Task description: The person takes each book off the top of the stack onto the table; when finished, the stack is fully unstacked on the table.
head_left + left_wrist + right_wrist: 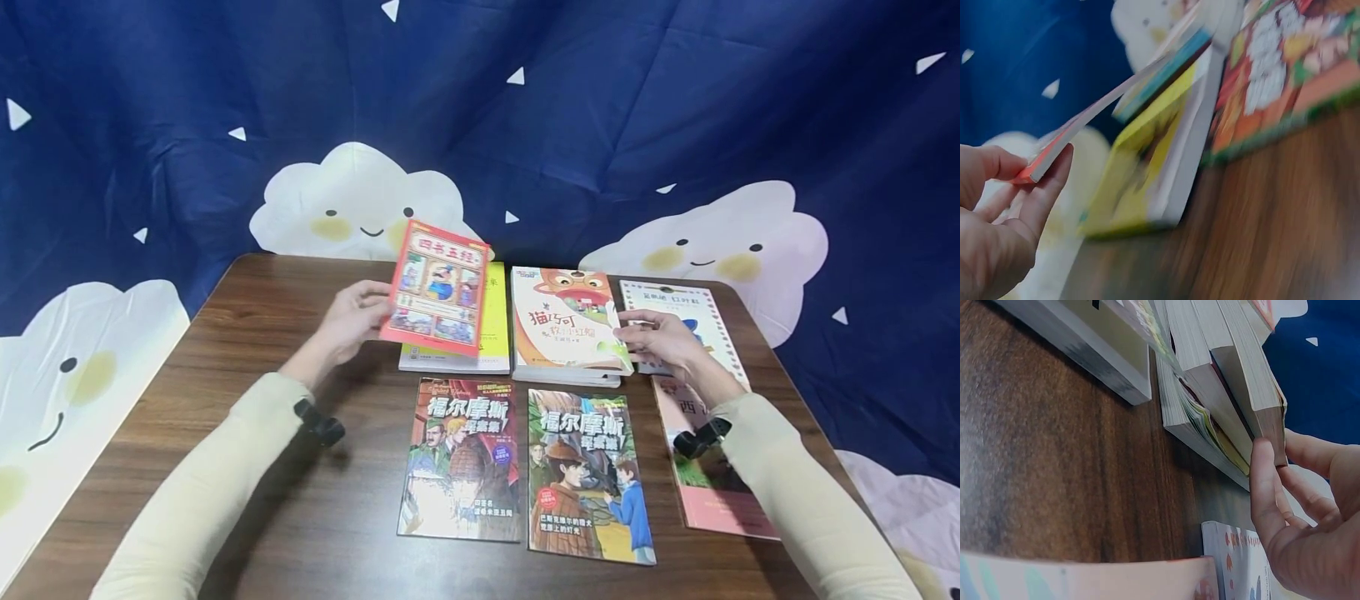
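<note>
Red book [437, 290], pinched at its left edge by the left hand [356, 318], slants above the yellow book [495, 333]; levelling it first should make any lowering neater. Rightward, the right hand [663, 340] pinches the orange-and-white book [558, 329]; a light grip should avoid dragging the books beneath [588, 381].

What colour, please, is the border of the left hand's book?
The book has a red border, seen best in the head view.

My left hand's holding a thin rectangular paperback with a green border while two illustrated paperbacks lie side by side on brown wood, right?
No, the head view shows your left hand holding a thin rectangular paperback with a red border, not green. The rest stands.
</note>
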The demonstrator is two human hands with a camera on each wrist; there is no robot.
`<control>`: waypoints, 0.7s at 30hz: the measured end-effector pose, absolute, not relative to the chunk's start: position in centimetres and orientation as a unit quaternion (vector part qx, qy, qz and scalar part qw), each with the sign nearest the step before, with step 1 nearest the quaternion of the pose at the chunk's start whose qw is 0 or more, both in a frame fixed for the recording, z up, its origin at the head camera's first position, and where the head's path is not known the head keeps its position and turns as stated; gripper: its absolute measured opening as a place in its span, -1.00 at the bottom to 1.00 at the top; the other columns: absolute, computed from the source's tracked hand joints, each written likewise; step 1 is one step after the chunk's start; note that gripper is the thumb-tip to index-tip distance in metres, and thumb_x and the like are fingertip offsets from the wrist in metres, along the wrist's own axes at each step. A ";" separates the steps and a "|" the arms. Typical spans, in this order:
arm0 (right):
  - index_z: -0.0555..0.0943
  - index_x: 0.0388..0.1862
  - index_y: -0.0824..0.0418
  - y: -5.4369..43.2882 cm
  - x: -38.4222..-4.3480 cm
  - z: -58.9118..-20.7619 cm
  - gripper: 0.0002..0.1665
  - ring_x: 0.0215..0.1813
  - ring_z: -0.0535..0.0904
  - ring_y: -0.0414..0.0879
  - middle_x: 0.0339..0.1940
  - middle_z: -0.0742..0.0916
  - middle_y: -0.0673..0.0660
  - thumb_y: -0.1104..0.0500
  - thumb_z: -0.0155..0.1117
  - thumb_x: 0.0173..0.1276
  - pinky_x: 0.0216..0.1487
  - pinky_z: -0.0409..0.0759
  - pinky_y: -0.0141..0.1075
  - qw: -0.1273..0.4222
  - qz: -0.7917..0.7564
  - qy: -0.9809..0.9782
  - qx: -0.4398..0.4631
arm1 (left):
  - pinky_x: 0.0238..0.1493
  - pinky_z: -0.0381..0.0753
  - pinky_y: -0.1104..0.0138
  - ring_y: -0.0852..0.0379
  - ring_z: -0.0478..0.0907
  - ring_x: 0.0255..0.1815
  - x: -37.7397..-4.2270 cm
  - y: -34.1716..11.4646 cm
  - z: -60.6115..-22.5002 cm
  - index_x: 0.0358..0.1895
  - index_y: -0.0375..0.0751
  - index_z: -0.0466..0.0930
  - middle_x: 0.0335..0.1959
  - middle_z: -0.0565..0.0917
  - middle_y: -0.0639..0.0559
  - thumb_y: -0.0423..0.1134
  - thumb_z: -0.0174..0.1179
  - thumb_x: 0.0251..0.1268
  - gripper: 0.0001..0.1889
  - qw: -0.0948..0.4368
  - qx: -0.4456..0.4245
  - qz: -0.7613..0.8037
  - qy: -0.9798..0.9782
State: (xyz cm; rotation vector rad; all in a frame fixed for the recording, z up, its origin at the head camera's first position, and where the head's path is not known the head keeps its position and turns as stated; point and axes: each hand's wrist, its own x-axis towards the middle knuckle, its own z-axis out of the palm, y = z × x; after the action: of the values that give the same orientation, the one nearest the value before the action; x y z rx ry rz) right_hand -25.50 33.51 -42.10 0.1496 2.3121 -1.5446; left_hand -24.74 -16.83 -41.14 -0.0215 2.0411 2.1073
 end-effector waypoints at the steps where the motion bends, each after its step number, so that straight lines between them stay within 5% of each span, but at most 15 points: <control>1: 0.23 0.67 0.28 33.5 -25.5 -42.1 -0.17 -0.22 0.74 -0.34 -0.30 0.76 -0.30 0.10 0.33 0.57 -0.06 0.84 -0.40 0.178 -0.546 0.817 0.053 | -0.17 0.89 0.31 0.22 0.78 -0.31 -24.7 -17.9 -41.1 0.34 -0.37 0.40 -0.21 0.78 0.21 -0.48 0.14 0.52 -0.60 0.098 -0.007 0.715 0.692; 10: 0.26 0.66 0.26 33.4 -25.5 -41.8 -0.17 -0.25 0.74 -0.32 -0.34 0.77 -0.26 0.07 0.35 0.56 -0.10 0.85 -0.39 0.173 -0.539 0.822 0.065 | -0.31 0.85 0.42 0.31 0.78 -0.33 -25.3 -26.5 -42.1 0.16 -0.11 0.43 -0.28 0.81 0.32 -0.45 0.07 0.59 -0.76 0.079 -0.032 0.714 0.695; 21: 0.29 0.65 0.25 33.3 -25.2 -41.8 -0.17 -0.24 0.75 -0.31 -0.30 0.77 -0.27 0.03 0.37 0.54 -0.07 0.85 -0.37 0.171 -0.533 0.826 0.061 | -0.22 0.84 0.46 0.39 0.74 -0.30 -26.5 -29.0 -44.8 0.55 -0.44 0.20 -0.32 0.73 0.41 -0.36 0.06 0.61 -0.44 0.102 -0.071 0.644 0.755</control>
State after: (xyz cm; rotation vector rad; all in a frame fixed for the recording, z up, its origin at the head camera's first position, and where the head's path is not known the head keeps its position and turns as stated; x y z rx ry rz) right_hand -25.19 33.28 -41.84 0.1747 2.3464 -1.5149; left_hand -26.48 -28.97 -44.82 -0.2090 2.2288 1.9029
